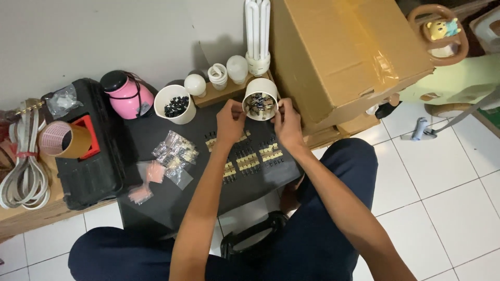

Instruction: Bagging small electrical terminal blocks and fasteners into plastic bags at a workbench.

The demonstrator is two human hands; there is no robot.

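Both my hands hold a white round lamp housing (261, 86) with small dark electronic parts inside it, raised over a black board (161, 200). My left hand (229, 122) grips its left rim and my right hand (286, 120) grips its right rim. Beneath the hands, on the board, lie several rows of small tan and black components (249, 160). A white cup (175, 103) filled with dark small parts stands to the left.
A large cardboard box (344, 52) stands at the right. White bulbs (237, 67) rest on a wooden ledge. A pink bottle (125, 93), a black case (88, 166), a tape roll (61, 139), small clear bags (174, 153) and a white cable (26, 171) lie at the left.
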